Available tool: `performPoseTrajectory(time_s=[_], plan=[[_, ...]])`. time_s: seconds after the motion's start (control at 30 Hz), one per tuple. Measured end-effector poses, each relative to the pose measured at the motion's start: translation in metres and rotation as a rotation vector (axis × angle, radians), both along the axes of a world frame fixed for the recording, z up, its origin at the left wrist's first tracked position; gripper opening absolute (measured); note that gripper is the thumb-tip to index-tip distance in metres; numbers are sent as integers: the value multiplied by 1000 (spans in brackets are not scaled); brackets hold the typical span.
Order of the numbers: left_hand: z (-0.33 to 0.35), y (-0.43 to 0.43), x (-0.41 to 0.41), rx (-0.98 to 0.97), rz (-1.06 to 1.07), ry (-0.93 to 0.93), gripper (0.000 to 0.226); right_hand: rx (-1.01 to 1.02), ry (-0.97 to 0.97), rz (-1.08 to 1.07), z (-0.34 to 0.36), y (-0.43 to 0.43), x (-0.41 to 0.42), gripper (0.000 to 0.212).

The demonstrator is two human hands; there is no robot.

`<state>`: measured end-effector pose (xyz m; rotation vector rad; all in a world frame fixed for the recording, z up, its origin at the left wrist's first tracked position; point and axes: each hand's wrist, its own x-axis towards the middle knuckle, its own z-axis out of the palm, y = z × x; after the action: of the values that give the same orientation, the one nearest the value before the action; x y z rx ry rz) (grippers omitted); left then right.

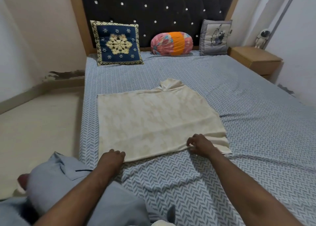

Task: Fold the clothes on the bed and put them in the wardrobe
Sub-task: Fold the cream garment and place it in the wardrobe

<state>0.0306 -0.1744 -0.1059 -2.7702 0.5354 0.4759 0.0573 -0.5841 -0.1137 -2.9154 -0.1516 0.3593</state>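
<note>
1. Forearms (248, 189) are extended; the cream garment (153, 119) is gripped at its near hem by left hand (112, 157) and right hand (200, 144), fingers curled.
2. It is spread flat beyond the fingers, collar farthest.

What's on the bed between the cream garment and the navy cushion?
Nothing but bare patterned bedsheet between the cream garment and the navy cushion, as the head view shows.
</note>
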Motion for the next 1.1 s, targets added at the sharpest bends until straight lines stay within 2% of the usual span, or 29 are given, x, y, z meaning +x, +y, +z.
performPoseTrajectory(time_s=[0.13, 0.27, 0.33, 0.5, 0.63, 0.73, 0.9, 1.1], plan=[[6, -1, 0, 40, 38, 74, 33, 60, -185, -47, -2, -5, -2, 11], [6, 2, 2, 30, 84, 122, 37, -2, -27, -11, -1, -10, 0, 13], [7, 7, 7, -16, 127, 148, 37, 33, -73, -38, -2, -10, 5, 14], [18, 33, 29, -309, 311, 196, 28, 209, -204, -172, 4, -3, 30, 11], [25, 57, 58, -651, 499, 83, 6, 220, -251, -257, 14, 11, 73, 7], [24, 71, 86, -849, 669, -2, 9, 209, -243, -303, 19, 26, 112, 7], [9, 81, 128, -992, 788, -101, 10, 134, -188, -352, 18, 42, 161, 6], [-7, 81, 164, -986, 807, -146, 8, 101, -113, -401, 11, 51, 197, 6]])
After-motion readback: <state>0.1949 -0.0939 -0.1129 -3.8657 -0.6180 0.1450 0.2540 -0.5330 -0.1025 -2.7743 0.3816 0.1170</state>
